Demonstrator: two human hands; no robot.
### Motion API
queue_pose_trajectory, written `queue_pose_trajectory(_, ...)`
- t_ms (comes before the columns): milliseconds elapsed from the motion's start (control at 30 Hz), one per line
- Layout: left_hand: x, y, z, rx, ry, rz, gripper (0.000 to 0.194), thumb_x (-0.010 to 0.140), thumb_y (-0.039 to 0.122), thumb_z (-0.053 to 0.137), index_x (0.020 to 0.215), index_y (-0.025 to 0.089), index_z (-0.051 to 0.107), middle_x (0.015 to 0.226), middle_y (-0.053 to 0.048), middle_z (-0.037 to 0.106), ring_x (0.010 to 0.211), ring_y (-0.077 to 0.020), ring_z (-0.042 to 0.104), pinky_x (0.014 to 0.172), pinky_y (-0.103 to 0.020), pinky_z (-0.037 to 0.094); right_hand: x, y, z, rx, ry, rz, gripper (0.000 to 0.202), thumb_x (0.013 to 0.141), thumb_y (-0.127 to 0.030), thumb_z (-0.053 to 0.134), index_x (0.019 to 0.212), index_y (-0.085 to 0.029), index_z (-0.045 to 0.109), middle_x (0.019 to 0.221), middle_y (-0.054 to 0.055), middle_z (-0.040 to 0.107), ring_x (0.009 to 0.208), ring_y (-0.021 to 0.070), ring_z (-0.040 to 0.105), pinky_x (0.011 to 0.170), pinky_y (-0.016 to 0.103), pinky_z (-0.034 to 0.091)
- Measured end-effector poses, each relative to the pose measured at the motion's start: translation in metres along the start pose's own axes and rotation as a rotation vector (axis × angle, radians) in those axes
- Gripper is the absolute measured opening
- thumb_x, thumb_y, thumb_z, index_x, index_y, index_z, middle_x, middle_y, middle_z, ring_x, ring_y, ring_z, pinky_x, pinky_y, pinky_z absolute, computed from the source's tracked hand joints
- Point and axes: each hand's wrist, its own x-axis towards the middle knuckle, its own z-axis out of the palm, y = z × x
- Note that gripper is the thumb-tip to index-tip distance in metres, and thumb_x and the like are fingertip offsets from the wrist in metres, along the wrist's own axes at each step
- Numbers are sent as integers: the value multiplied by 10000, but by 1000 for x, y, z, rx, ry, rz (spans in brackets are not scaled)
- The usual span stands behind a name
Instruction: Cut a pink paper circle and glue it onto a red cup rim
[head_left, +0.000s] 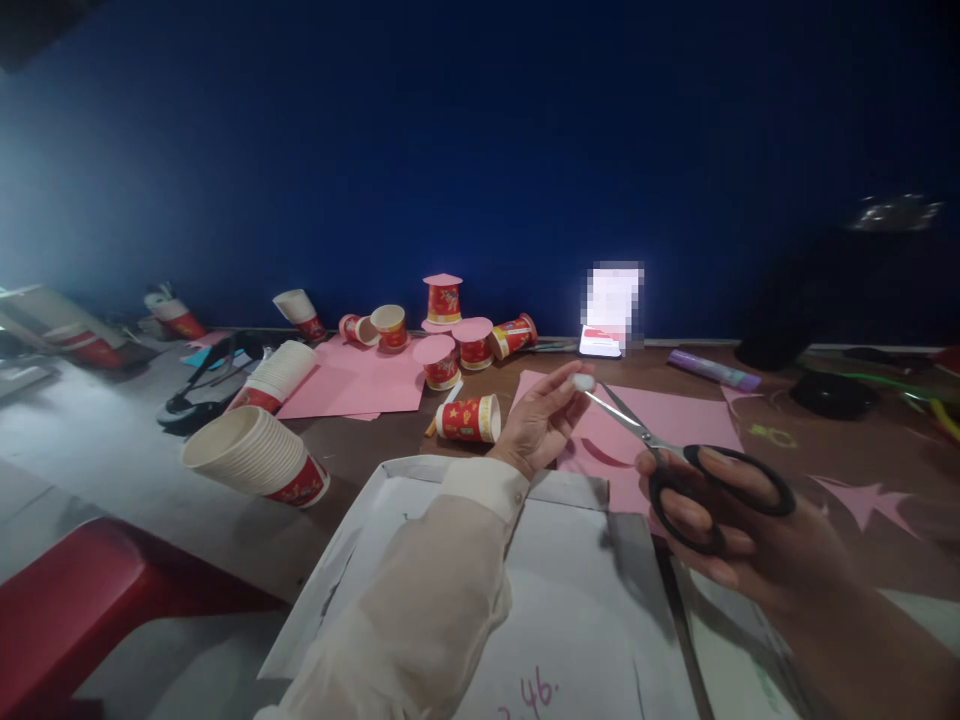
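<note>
My left hand (541,418) pinches a small white piece (583,383) between thumb and fingertips, above the pink paper. In my right hand (720,530) are black-handled scissors (651,437), with fingers through both loops. Their blades are parted and point up and left, one tip close to the white piece. Pink paper (675,412) lies beneath the scissors. Left of my left hand, a red paper cup (469,419) rests on its side. My left forearm passes over a white box lid (577,590) with writing on it.
Red cups with pink discs (444,298) stand near the blue wall. Stacked cups (259,460) and pink sheets (360,380) lie to the left. A lit phone (601,342) leans at the back. A purple tube (712,371) and pink scraps (866,500) are on the right.
</note>
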Motion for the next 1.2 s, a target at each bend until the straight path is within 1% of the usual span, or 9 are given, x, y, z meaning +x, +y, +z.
queue_pose_trajectory(200,0,0,0,10,-14,3,251,813,36,693,1028,153,749,1203,-76,727,1123,-167,687,1036,-250,494,1,0,-1,14,-9,-9,326,772,-470,750,901,-177,808,560,-32,504,393,22,180,349,161,415)
queue_pose_trajectory(433,1,-3,3,3,17,25,205,798,35,710,966,149,743,1099,-68,751,1083,-162,703,1044,-258,489,1,10,7,-28,57,-78,298,773,-470,750,958,-239,783,626,-12,550,481,82,367,443,220,485)
queue_pose_trajectory(567,1,-2,4,-5,-1,70,163,806,17,688,906,136,738,971,-48,760,1008,-136,722,1027,-236,495,0,15,17,-78,148,-98,314,770,-493,758,962,-244,769,658,-15,555,552,109,488,503,224,498)
queue_pose_trajectory(700,2,0,5,-2,42,90,171,795,1,690,891,138,727,995,-45,757,1087,-155,704,1053,-251,488,1,17,21,-110,169,-109,346,751,-511,772,969,-244,759,655,-28,549,542,105,516,511,218,492)
queue_pose_trajectory(800,2,-2,5,-12,66,112,171,783,-4,697,881,134,718,1020,-56,756,1134,-173,688,1060,-263,489,6,18,18,-132,171,-149,347,779,-511,752,1000,-244,750,661,-30,554,568,115,554,549,227,515)
queue_pose_trajectory(867,1,-5,5,-9,65,107,165,778,5,710,878,137,714,1031,-56,754,1148,-181,683,1056,-274,497,9,17,12,-127,204,-211,313,791,-489,747,989,-247,746,662,-31,557,575,116,556,571,237,533)
queue_pose_trajectory(967,0,-8,5,3,49,93,178,773,18,727,896,146,717,1048,-49,753,1157,-186,681,1056,-283,503,8,9,6,-105,273,-277,302,766,-466,773,977,-251,746,663,-34,554,554,98,494,567,238,546)
queue_pose_trajectory(1100,1,-6,3,-8,48,98,181,781,6,709,903,140,721,1050,-55,759,1146,-180,686,1066,-281,498,1,3,9,-85,270,-213,301,775,-466,741,945,-219,765,613,-23,514,521,104,452,443,212,485)
queue_pose_trajectory(1200,2,-2,1,-20,46,98,167,783,6,708,892,131,726,1058,-65,763,1153,-182,683,1082,-280,484,-1,5,9,-38,192,-155,288,794,-457,717,897,-195,778,572,-31,503,429,69,309,400,224,482)
